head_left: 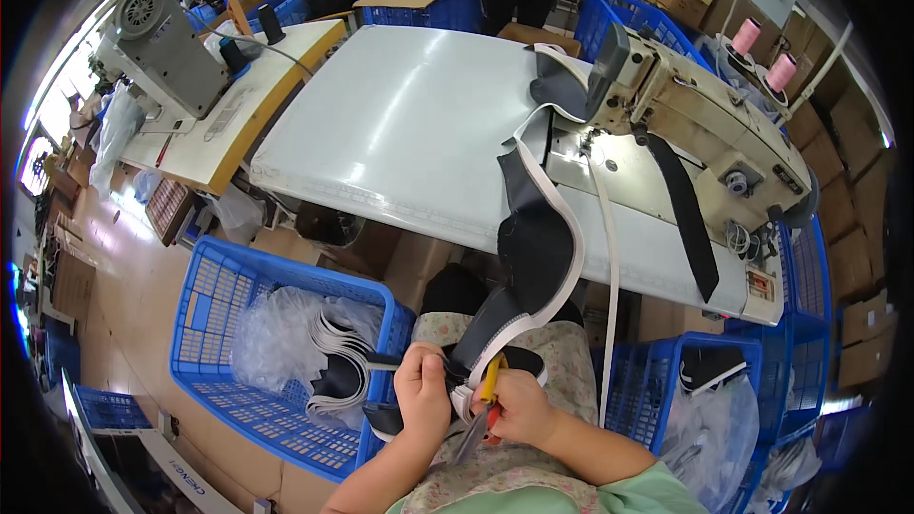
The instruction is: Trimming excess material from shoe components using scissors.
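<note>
On my lap, my left hand (422, 390) is closed round the lower end of a chain of black fabric pieces (533, 257) edged with white binding. My right hand (519, 406) grips scissors (490, 381) with yellow and red handles. Their blades lie close beside the pieces between my hands; whether they touch the fabric I cannot tell. From my lap the chain rises over the table edge to the sewing machine (724, 124). Another white tape (609, 324) hangs down from the machine, to the right of the chain.
At my left stands a blue basket (195, 324) holding plastic bags and stacked black-and-white pieces (338, 362). A second blue basket (733, 343) is at my right. The white table (381, 124) spans ahead, with pink thread spools (745, 36) behind the machine. Other people stand beyond.
</note>
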Demonstrator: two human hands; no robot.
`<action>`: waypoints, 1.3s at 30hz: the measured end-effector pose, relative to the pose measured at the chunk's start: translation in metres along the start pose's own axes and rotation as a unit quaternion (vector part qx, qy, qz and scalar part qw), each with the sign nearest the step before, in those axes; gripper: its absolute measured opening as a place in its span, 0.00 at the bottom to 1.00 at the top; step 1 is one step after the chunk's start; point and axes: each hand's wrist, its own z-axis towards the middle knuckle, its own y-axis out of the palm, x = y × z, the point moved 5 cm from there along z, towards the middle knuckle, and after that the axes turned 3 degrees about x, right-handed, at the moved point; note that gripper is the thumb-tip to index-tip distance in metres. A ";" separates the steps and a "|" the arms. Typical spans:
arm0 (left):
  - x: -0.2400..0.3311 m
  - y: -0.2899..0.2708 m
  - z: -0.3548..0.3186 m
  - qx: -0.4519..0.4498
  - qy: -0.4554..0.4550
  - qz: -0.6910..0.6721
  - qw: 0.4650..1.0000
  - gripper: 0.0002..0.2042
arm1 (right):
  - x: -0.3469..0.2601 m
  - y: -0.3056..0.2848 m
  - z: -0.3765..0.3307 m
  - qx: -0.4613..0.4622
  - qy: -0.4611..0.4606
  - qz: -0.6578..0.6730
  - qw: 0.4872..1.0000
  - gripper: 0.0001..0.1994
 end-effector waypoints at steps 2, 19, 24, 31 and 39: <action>0.005 0.002 0.001 0.018 0.022 0.001 1.000 0.15 | -0.002 0.000 -0.001 -0.038 -0.020 -0.026 0.999 0.14; 0.003 0.025 -0.002 -0.147 -0.095 0.127 0.976 0.13 | -0.007 -0.107 -0.037 -0.220 0.200 -0.046 0.954 0.24; 0.013 0.036 -0.005 -0.151 -0.050 0.177 0.971 0.14 | 0.002 -0.125 -0.055 -0.326 0.308 -0.079 0.890 0.29; 0.016 0.040 -0.008 -0.149 0.007 0.218 0.964 0.13 | 0.004 -0.115 -0.050 -0.335 0.288 -0.115 0.890 0.32; 0.016 0.041 -0.009 -0.149 0.033 0.218 0.964 0.12 | 0.004 -0.114 -0.046 -0.342 0.323 -0.129 0.873 0.31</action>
